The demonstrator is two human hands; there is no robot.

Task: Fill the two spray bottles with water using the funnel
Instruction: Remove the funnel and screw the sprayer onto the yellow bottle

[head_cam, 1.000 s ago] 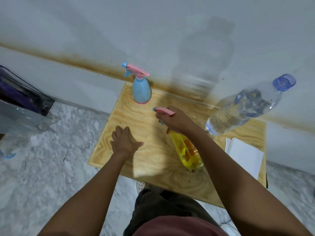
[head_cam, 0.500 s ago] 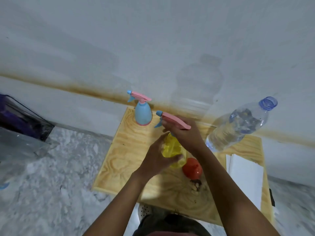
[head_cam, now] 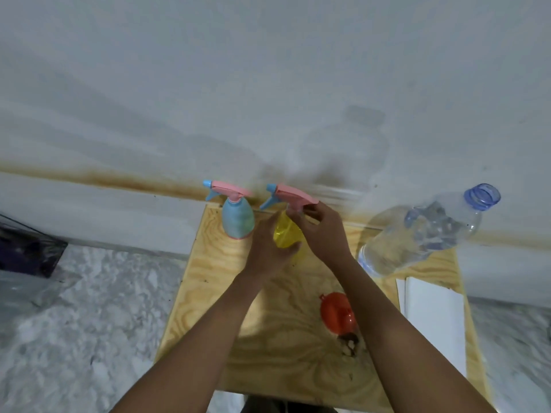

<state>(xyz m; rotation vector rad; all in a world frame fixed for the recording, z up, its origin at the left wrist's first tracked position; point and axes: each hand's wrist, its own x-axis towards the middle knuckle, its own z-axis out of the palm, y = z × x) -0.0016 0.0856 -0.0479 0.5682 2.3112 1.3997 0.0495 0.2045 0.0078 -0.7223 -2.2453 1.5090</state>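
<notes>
On the wooden table (head_cam: 208, 275) a yellow spray bottle (head_cam: 284, 232) with a pink trigger head (head_cam: 293, 195) stands upright near the back edge. My left hand (head_cam: 268, 251) wraps its body. My right hand (head_cam: 323, 234) pinches the neck just under the pink head. To its left a blue spray bottle (head_cam: 238, 220) with its own pink head stands free. An orange funnel (head_cam: 337, 312) lies on its side on the table by my right forearm. A large clear water bottle (head_cam: 423, 231), uncapped and partly filled, stands at the right.
A white sheet or box (head_cam: 432, 320) lies on the table's right side. The wall rises directly behind the table. A marble-patterned floor (head_cam: 89, 308) lies to the left, with a dark container (head_cam: 26, 253) at the far left edge.
The yellow bottle has gone from lying low in my right hand to standing upright further back beside the blue one. My left hand left the tabletop and took hold of its body.
</notes>
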